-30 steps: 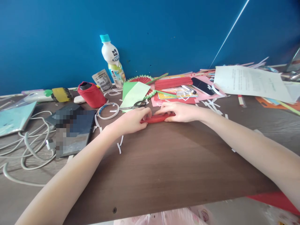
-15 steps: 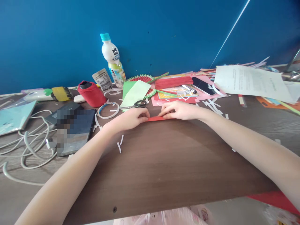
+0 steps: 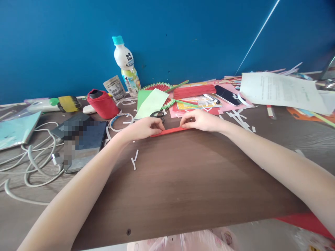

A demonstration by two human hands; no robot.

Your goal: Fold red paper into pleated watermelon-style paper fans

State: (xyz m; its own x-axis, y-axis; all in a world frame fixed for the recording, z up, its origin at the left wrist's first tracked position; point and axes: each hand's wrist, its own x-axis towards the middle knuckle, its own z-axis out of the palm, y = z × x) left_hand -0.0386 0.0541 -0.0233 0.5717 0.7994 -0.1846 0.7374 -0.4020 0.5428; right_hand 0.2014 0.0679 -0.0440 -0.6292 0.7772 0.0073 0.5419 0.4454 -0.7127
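White cable (image 3: 56, 159) lies in loose loops, well left of the red paper strip (image 3: 171, 131), which serves as landmark. Nearer the strip on that side: a flat dark device (image 3: 86, 158); farther back, a red cloth-wrapped object (image 3: 104, 106). Bottle (image 3: 124, 57) stands behind and left of the strip.

Left hand (image 3: 146, 127): thumb and fingertips pinch the strip toward its left end, a short length of which shows past the fingers. Behind the strip, slightly left: pale green sheet (image 3: 151, 103), black scissor handles (image 3: 158, 111) and a pleated red-and-green fan (image 3: 157, 87).

Strip itself: narrow, flat-looking, held between the two hands at the brown table (image 3: 170, 181), left end a little nearer the wearer than the right. Number of layers: cannot tell.

Behind and right of the strip: a red folded stack (image 3: 195, 91). Right hand (image 3: 204, 120): thumb and fingers pinch the strip's right end, knuckles curled.

Farther right of the strip: phone (image 3: 227, 94), white paper scraps (image 3: 242, 122), then a printed sheet (image 3: 280, 90).

Judgement: the step in hand is two-handed gripping and squaring of the strip, perhaps pressing a crease. The next move calls for even pressure from both pinches and aligned edges; uneven pull could skew the fold.
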